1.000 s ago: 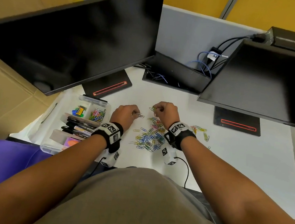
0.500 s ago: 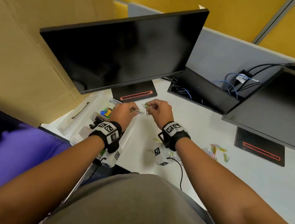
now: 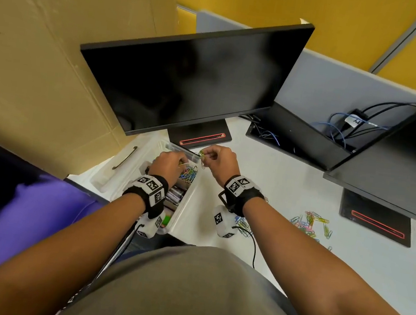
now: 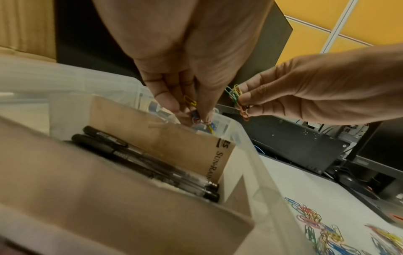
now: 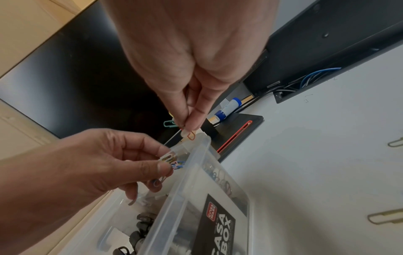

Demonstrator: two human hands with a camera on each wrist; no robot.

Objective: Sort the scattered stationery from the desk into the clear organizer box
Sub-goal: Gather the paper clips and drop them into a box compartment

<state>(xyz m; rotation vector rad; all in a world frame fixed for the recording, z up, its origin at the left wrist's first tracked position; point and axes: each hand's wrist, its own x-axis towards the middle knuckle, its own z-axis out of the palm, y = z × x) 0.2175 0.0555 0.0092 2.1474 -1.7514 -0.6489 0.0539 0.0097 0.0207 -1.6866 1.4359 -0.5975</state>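
Now both hands pinch clips: left hand (image 3: 167, 161) over box (image 3: 185, 209) clip bay, right hand (image 3: 221, 159) at far rim. Release low inside; more clips (image 3: 310, 222) remain right on desk (image 3: 293, 263).

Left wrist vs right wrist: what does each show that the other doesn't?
Only the left wrist view: black pens lying in a compartment behind a brown cardboard divider, and the loose paper clip pile on the desk.

Only the right wrist view: a glue stick by the monitor base, and the box's CASA BOX label.

Both: left hand and right hand each pinching paper clips at the clear organizer box.
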